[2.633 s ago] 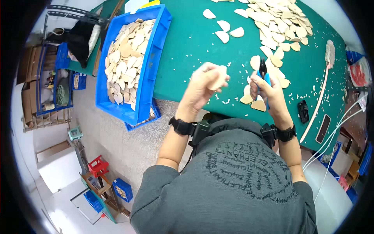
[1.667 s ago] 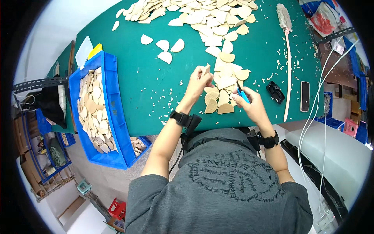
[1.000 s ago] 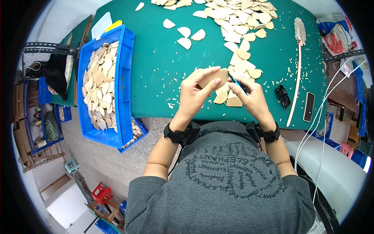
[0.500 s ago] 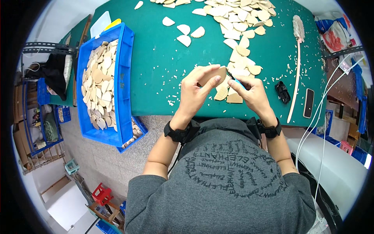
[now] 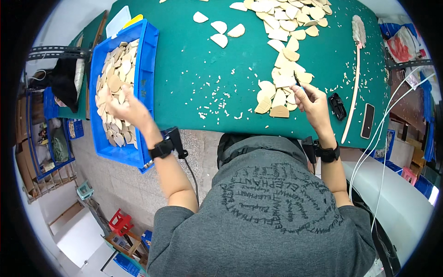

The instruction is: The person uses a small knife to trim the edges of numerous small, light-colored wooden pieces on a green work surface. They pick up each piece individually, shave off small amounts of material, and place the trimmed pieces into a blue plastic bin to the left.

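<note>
My left hand (image 5: 128,110) is over the blue plastic crate (image 5: 147,69) on the left, slightly smeared by motion. Its thumb and fingers are apart, and no piece shows between them. Flat, pale half-round pieces (image 5: 125,69), like thin wood or board, fill much of the crate. At the right of the green table, my right hand (image 5: 315,108) is closed round a slim cutting tool (image 5: 297,82) with a dark tip and a bit of blue; most of its handle is hidden. Just left of that hand lie loose pale pieces (image 5: 279,111), which trail up into a larger heap (image 5: 288,14).
Several half-round pieces (image 5: 219,40) lie apart, and small shavings (image 5: 214,99) are scattered over the green table (image 5: 184,55). Right of my hand are a black object (image 5: 337,106), a long-handled duster (image 5: 354,87) and a phone (image 5: 368,121). White cables (image 5: 384,111) hang at the right edge.
My left hand has let go of the pale piece it held by the tool and swung left over the crate. My right hand has moved slightly right and down, still gripping the tool.
</note>
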`<control>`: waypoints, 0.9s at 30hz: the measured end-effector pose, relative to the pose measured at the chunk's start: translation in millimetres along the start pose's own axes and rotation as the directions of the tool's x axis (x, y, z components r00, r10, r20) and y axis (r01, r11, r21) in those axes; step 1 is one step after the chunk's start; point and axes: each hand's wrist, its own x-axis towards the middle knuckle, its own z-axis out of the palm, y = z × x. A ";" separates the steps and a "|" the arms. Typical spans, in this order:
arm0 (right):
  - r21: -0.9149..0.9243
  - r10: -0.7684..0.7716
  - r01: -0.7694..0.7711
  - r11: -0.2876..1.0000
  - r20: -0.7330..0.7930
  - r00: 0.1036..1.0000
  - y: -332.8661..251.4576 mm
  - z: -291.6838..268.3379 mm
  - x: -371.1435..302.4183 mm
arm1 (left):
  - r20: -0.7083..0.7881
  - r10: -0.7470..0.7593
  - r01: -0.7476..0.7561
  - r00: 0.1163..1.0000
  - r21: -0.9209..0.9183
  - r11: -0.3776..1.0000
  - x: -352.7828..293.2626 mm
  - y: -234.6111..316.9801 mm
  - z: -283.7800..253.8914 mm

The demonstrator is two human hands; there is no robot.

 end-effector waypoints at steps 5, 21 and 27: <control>-0.033 0.045 -0.045 0.998 -0.006 0.999 11.4 -8.6 -5.8 | 0.845 0.320 -0.198 0.429 -0.258 0.946 -142.0 68.9 79.4; -0.080 -0.002 0.009 0.997 0.083 0.997 18.5 0.8 -13.2 | 0.995 0.087 0.986 -0.055 0.040 0.163 -132.6 152.3 40.9; -0.059 -0.028 0.037 0.998 0.142 0.989 4.3 9.2 -12.2 | 0.983 0.074 0.963 0.167 -0.179 0.204 -123.5 163.0 16.4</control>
